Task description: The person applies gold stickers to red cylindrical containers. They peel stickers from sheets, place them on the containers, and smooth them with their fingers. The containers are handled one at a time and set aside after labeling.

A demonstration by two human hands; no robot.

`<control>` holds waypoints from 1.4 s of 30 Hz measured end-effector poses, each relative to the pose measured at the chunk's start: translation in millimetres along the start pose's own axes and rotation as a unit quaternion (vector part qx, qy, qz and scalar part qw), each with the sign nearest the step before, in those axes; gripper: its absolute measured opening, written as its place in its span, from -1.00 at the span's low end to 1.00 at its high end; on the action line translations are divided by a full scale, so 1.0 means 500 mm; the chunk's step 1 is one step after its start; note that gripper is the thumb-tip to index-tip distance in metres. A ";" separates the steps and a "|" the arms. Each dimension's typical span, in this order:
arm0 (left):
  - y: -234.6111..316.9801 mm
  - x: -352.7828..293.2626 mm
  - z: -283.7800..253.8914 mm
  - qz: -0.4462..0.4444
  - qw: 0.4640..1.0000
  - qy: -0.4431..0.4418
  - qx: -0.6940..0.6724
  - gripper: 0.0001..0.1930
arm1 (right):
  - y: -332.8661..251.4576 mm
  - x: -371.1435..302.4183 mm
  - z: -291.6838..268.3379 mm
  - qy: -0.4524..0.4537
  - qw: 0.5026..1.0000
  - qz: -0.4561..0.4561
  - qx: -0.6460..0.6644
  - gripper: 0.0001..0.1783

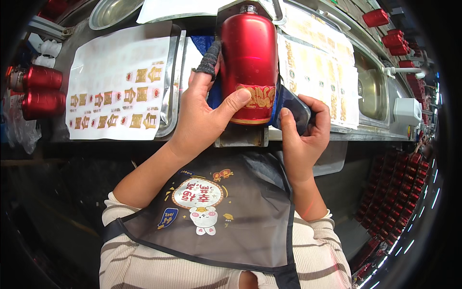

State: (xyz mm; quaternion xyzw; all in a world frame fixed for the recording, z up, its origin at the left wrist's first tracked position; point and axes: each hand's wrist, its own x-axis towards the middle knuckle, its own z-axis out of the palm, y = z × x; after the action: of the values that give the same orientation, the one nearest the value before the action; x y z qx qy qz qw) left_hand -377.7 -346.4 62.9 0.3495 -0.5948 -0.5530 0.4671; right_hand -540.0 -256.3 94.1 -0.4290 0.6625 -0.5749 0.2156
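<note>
A glossy red bottle (248,53) lies in front of me with its threaded neck pointing away, a gold patterned decal (263,98) near its base. My left hand (202,106) is wrapped along the bottle's left side, thumb pressing on the decal's left edge. A dark grey wrap (208,62) covers one of its fingers. My right hand (305,132) pinches a dark, flat, flexible piece (294,110), perhaps a scraper, at the bottle's lower right side. Whether that piece touches the bottle is hard to make out. Blue cloth (214,96) shows beside the bottle.
Decal sheets lie left (118,91) and right (320,72), the left one on a metal tray (168,115). A metal bowl (113,12) stands far left, a sink (373,89) at right. Red bottles (43,98) lie at the left edge; many more (394,188) are racked at right.
</note>
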 end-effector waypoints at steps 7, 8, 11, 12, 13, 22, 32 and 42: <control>0.001 0.001 -0.012 -0.034 0.998 -0.039 0.028 -0.29 | -0.067 -0.016 0.049 -0.088 0.922 -0.293 -0.237 -0.69; 0.000 0.002 -0.020 -0.041 0.998 -0.041 0.028 -0.30 | -0.071 -0.007 0.062 -0.096 0.926 -0.308 -0.196 -0.64; 0.010 -0.003 -0.054 -0.070 0.993 -0.085 -0.038 -0.31 | -0.070 -0.003 0.042 -0.009 0.960 -0.249 -0.126 -0.59; 0.025 -0.004 -0.058 -0.089 0.993 -0.073 -0.030 -0.33 | -0.067 0.004 0.045 -0.019 0.942 -0.290 -0.168 -0.61; 0.030 -0.002 -0.063 -0.104 0.990 -0.057 -0.081 -0.34 | -0.064 0.017 0.054 -0.028 0.918 -0.338 -0.204 -0.62; 0.043 -0.013 -0.072 -0.090 0.987 -0.007 -0.129 -0.31 | -0.050 0.035 0.015 -0.163 0.858 -0.439 -0.208 -0.55; 0.074 -0.021 0.033 0.168 0.920 -0.130 0.329 -0.07 | -0.011 0.052 -0.039 -0.146 0.965 -0.207 -0.064 -0.53; 0.026 -0.035 -0.048 0.074 0.922 -0.137 0.356 0.08 | 0.013 0.078 -0.086 -0.129 0.941 0.208 0.233 -0.80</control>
State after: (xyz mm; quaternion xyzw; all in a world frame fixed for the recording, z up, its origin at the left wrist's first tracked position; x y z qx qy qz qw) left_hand -348.2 -336.1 71.6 0.3685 -0.8347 -0.3116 0.2653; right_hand -596.7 -263.3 106.5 -0.2900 0.5510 -0.5957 0.5074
